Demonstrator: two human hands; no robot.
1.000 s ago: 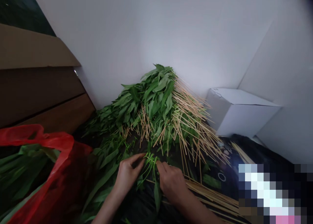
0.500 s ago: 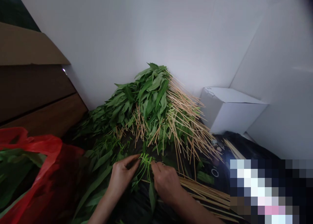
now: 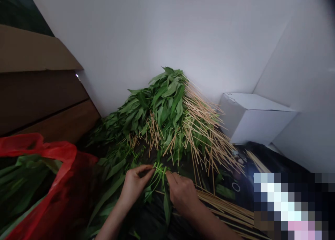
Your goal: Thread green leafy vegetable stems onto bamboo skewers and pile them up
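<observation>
Several leafy green stems (image 3: pixel 158 170) lie side by side in a short row between my two hands, their thin stalks and leaves hanging down. My left hand (image 3: pixel 136 181) is closed in a pinch at the row's left end, thumb and forefinger together. At the right end, my right hand (image 3: pixel 181 190) is closed with its fingertips against the stems. Whether a stick runs through the stems is hidden. Just behind is a heap of leaves (image 3: pixel 167 100) threaded on wooden skewers (image 3: pixel 206 128), their bare ends fanning out to the right. Loose skewers (image 3: pixel 227 206) lie beside my right forearm.
On the left stands a red plastic bag (image 3: pixel 85 177) holding long green leaves, with a cardboard box (image 3: pixel 39 55) behind it. A white box (image 3: pixel 264 124) sits at the right near the wall. Loose leaves (image 3: pixel 111 194) lie left of my left forearm.
The whole view has shifted slightly, so everything appears a little further right. Both hands keep their pinch on the stems, with hardly any movement relative to the heap.
</observation>
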